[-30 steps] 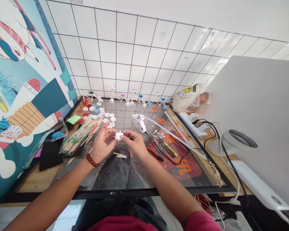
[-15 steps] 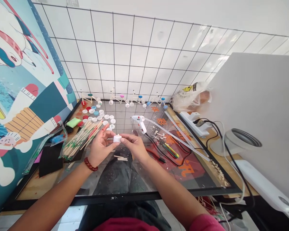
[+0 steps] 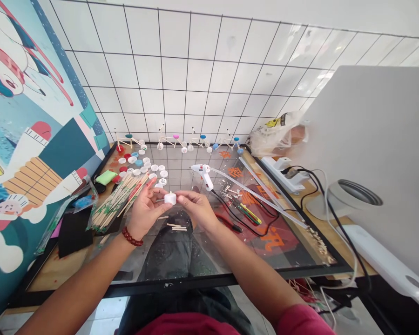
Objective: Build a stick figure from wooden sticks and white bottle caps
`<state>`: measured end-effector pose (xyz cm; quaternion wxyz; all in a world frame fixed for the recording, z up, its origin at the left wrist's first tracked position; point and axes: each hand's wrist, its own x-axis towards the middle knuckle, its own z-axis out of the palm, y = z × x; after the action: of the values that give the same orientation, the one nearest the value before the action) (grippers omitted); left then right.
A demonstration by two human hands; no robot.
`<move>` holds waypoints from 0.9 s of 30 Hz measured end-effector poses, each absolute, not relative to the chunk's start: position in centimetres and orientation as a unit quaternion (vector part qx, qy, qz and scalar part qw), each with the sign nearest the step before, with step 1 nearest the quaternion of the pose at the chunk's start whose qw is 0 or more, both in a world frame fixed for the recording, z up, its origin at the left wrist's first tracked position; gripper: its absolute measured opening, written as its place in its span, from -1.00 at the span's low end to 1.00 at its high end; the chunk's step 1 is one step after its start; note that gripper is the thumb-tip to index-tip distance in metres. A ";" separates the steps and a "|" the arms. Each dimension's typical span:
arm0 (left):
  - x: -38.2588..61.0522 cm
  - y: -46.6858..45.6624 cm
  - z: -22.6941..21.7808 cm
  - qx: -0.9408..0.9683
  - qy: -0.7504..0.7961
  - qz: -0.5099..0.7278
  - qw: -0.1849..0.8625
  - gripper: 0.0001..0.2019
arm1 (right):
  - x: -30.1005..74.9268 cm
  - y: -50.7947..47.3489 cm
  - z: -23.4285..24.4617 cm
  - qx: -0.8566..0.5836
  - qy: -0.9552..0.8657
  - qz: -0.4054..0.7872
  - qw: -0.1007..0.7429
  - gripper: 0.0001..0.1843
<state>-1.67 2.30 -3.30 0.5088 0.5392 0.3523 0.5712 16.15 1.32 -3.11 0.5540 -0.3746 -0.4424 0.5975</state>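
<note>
The half-curled left hand (image 3: 143,210) pinches 1 white cap (image 3: 170,199).

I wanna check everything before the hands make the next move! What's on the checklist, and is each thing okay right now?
1. Round white plastic cap held up off the clear tabletop: ok. The left hand grips it; the fingertips of the right hand are at its other side.
2. Short, pale wooden stick pieces close by: ok, on the tabletop in front of the person.
3. White glue gun away from fingers: ok, lying beyond the hands.
4. Glue gun cool: cannot tell.
5. Blade of the yellow-and-green cutter tucked in: cannot tell, too small.
6. Tabletop tidy: not ok, pale scraps are scattered near the cutter.
</note>
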 end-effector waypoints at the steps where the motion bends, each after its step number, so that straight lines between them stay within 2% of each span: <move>1: -1.6 2.2 -3.4 0.543 0.347 0.570 0.510 -0.12 | 16.0 1.3 -3.1 -0.377 -0.438 0.599 0.555 -0.57; 10: -1.4 2.3 -3.2 0.521 0.332 0.585 0.525 -0.12 | 16.3 1.4 -3.2 -0.381 -0.469 0.570 0.557 -0.62; 14: -1.4 2.4 -3.2 0.508 0.346 0.592 0.521 -0.12 | 16.2 1.1 -3.1 -0.417 -0.484 0.515 0.571 -0.60; 19: -1.2 2.2 -3.7 0.563 0.358 0.588 0.457 -0.12 | 16.1 1.1 -3.5 -0.429 -0.550 0.416 0.584 -0.80; 24: -0.9 1.6 -3.6 0.617 0.380 0.595 0.347 -0.22 | 16.0 0.7 -3.2 -0.428 -0.621 0.345 0.559 -0.85; 27: -0.9 1.6 -3.2 0.595 0.376 0.596 0.387 -0.21 | 16.0 0.0 -2.8 -0.402 -0.650 0.330 0.554 -0.82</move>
<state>-0.85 1.56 -3.16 0.3871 0.5945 0.3758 0.5962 16.02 -0.05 -2.78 0.5543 -0.4019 -0.6501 0.3298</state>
